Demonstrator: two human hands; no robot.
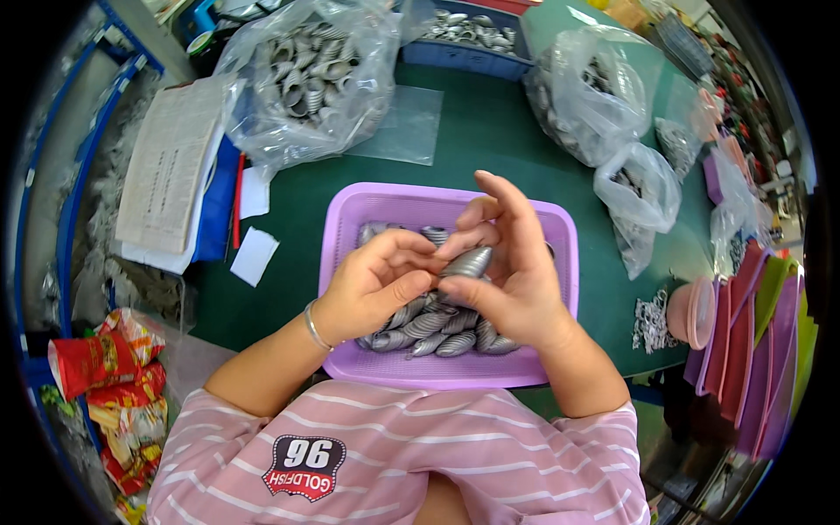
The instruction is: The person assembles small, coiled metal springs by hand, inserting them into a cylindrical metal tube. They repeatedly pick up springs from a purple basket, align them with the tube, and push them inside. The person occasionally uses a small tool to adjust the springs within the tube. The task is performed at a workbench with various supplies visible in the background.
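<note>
A silver-grey, ridged, shell-shaped piece [468,262] is pinched between the thumb and fingers of my right hand [516,280], whose index finger is raised. Close against its left end is my left hand [381,278], fingers curled toward the thumb; what they hold, if anything, is hidden. Both hands are over a purple plastic basket [446,374] with perforated sides. Many similar grey ridged pieces [427,324] lie piled inside it, partly covered by my hands.
The basket rests on a green tabletop [477,131]. Behind stand a large clear bag [315,79] of grey hollow pieces and a blue bin [468,54]. More filled bags [591,96] are at right, near a pink cup [691,312]. Papers [171,166] lie left.
</note>
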